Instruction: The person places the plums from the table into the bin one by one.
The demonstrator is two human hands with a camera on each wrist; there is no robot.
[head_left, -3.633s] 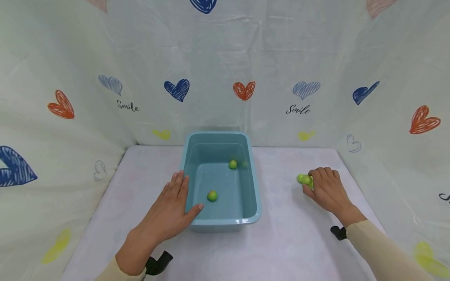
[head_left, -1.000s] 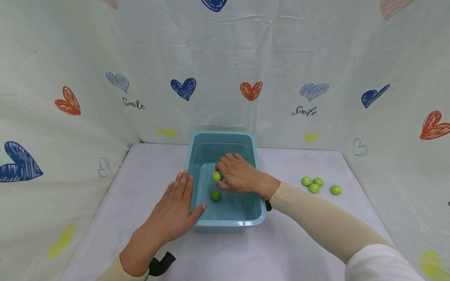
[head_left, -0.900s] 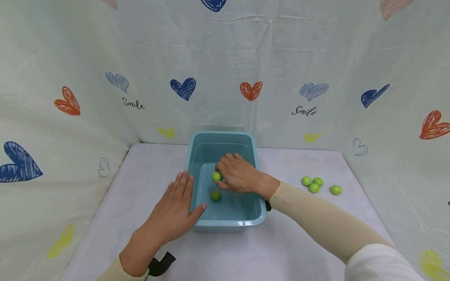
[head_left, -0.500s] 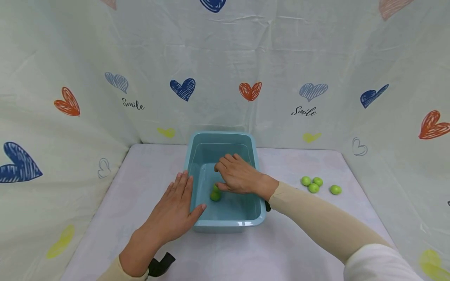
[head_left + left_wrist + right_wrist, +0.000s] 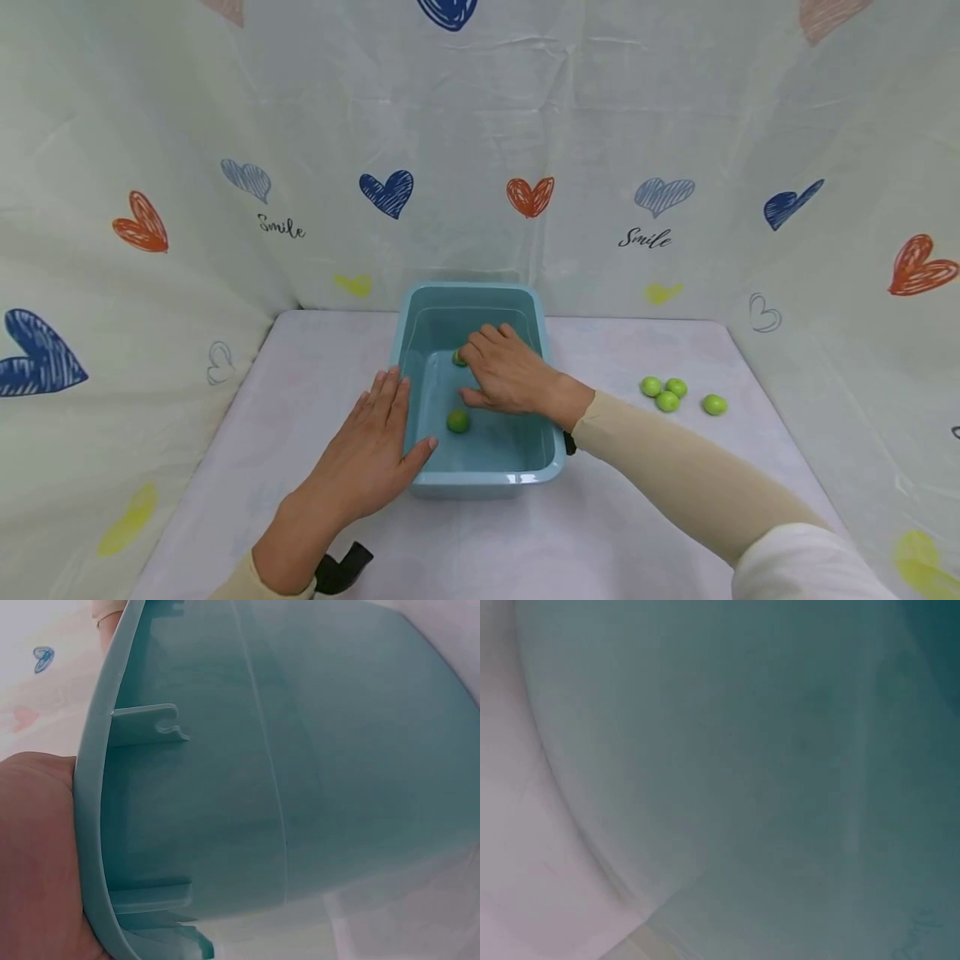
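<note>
A light blue plastic bin (image 5: 546, 350) stands on the table. The left hand (image 5: 360, 450) lies with straight fingers along the bin's left rim, thumb over the near corner; the left wrist view has this hand (image 5: 37, 855) against the rim. Over the bin's inside hovers the right hand (image 5: 510, 371), thumb and fingers apart and nothing seen between them. One small round green fruit (image 5: 458, 421) lies on the bin floor below the thumb. Another green fruit (image 5: 457, 358) peeks out beyond the fingertips, partly hidden by them. Whatever lies beneath the right hand is hidden.
Several green fruits (image 5: 667, 402) sit on the table to the right of the bin, one a little apart from the others. A white sheet printed with hearts (image 5: 386, 194) hangs behind and at both sides. The right wrist view shows only the bin's outer wall (image 5: 705, 750).
The right hand went from the fruits at right to the bin with one fruit, then let it go inside. The fruit dropped near the lower one; now one shows by the fingertips. The left hand stayed.
</note>
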